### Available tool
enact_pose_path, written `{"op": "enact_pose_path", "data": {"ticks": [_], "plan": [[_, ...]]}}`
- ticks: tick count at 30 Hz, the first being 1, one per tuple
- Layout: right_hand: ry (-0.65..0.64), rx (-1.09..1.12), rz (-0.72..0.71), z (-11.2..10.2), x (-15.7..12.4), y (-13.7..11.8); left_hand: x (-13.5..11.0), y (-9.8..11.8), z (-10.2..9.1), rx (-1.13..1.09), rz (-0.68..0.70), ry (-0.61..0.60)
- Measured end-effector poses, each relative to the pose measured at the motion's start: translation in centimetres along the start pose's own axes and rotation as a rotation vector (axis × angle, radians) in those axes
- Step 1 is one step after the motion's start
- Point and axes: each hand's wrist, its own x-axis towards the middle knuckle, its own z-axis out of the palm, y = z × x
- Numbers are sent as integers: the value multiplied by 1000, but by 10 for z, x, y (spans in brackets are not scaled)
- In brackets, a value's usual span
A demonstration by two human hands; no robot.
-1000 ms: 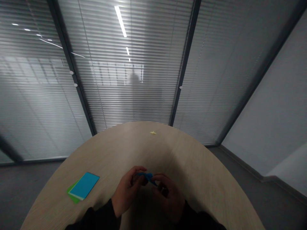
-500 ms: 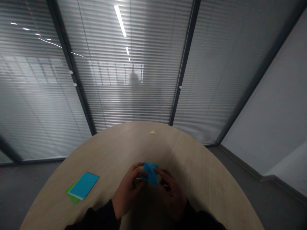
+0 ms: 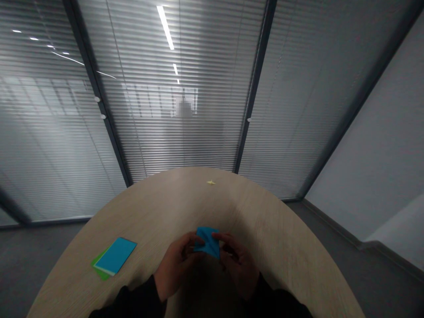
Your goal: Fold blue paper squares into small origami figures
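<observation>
A piece of folded blue paper (image 3: pixel 208 241) stands up between my two hands, above the middle of the table's near edge. My left hand (image 3: pixel 177 265) pinches its left side with the fingertips. My right hand (image 3: pixel 237 265) holds its right side the same way. Part of the paper's lower edge is hidden behind my fingers. Both dark sleeves reach in from the bottom of the view.
A light wood round-edged table (image 3: pixel 278 247) spans the lower view. Left of my hands, a blue paper sheet (image 3: pixel 115 256) lies on a green sheet (image 3: pixel 99 270). A tiny yellow folded paper (image 3: pixel 211 182) sits near the far edge. Glass walls with blinds stand beyond.
The blue paper has spread from a narrow fold into a wider shape held up between my fingers. My hands have drawn slightly apart at the fingertips.
</observation>
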Motion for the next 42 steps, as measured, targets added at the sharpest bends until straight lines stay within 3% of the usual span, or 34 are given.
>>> {"op": "enact_pose_path", "data": {"ticks": [4,7,13,24,28,32,37,42], "plan": [[-27,-126,-134,3,-2,0,1,1,0,-36,79,41],[-103,-192,-150,2,-3,2,0,0,0,-75,97,53],[-94,-180,-75,-2,0,9,1,-5,0,-115,55,125],[-12,115,106,4,0,0,0,2,10,-188,-83,130],[-32,129,100,5,-1,4,-1,1,9,-96,-106,128],[69,63,83,8,-2,7,-2,1,8,43,-151,149],[118,80,113,9,0,3,-1,-1,10,29,-143,144],[72,120,190,9,4,7,0,1,11,31,-155,131]]}}
